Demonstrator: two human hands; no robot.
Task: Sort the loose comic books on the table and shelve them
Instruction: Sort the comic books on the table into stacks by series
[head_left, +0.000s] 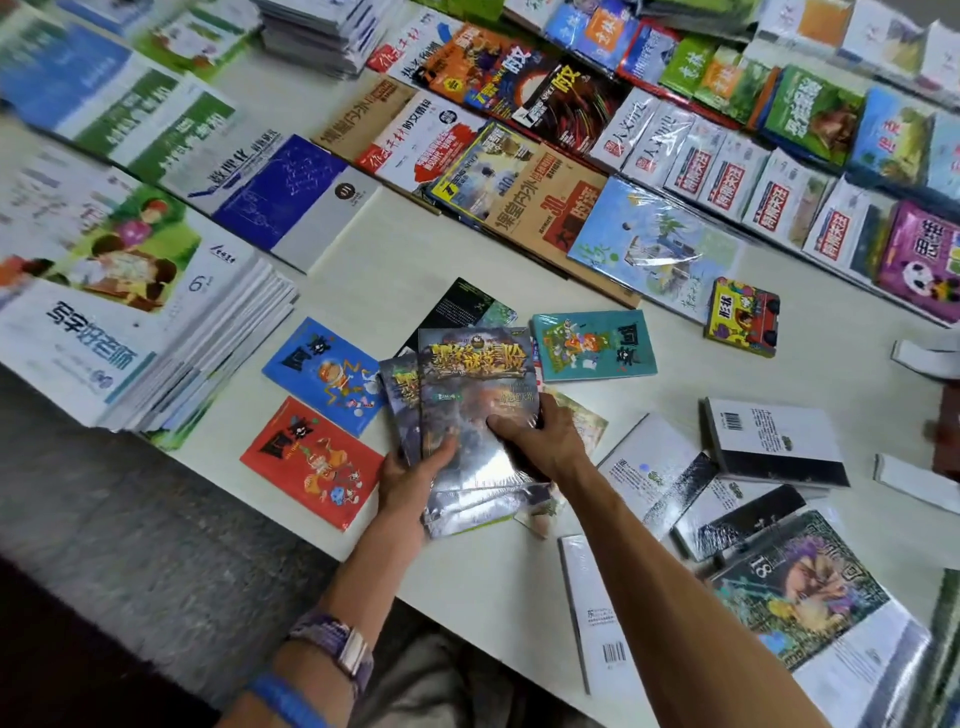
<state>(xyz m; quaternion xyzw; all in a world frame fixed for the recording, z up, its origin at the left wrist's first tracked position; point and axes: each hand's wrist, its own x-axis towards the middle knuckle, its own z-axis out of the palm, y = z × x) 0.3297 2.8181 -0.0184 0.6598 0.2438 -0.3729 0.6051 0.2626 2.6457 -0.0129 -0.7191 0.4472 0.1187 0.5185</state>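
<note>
Nearest the camera, the left forearm wears a purple-strapped watch (335, 642) and a blue wristband (283, 699). Just beyond, both hands grip a small stack of shrink-wrapped dark-covered comic books (475, 415) held at the near edge of the white surface (405, 249). The left hand (410, 480) pinches the stack's lower left side, its fingers clamped on the covers, thumb on top. The right hand (540, 441) lies on the top cover from the right, its fingers closed over the far edge.

The stack looks light and fairly stiff, but the glossy wrap is likely slippery, so the books could slide over one another. Gripping across the whole pile at two opposite edges, thumbs pressing down, seems the safest hold.

Around the stack, more loose comics lie flat: a blue comic (322, 374) and a red comic (311, 462) to the left, a teal comic (592, 345) beyond to the right, and a black-covered book (462, 304) partly under the stack. A small colourful boxed book (742, 318) stands further right. To the right, several wrapped books (769, 441) lie face down, barcodes up, overlapping loosely.

Further out, a tall pile of school workbooks (156, 332) sits at the left, and rows of overlapping display books (701, 171) fill the far side. No bins or boxes are visible, and no shelf is in view.
</note>
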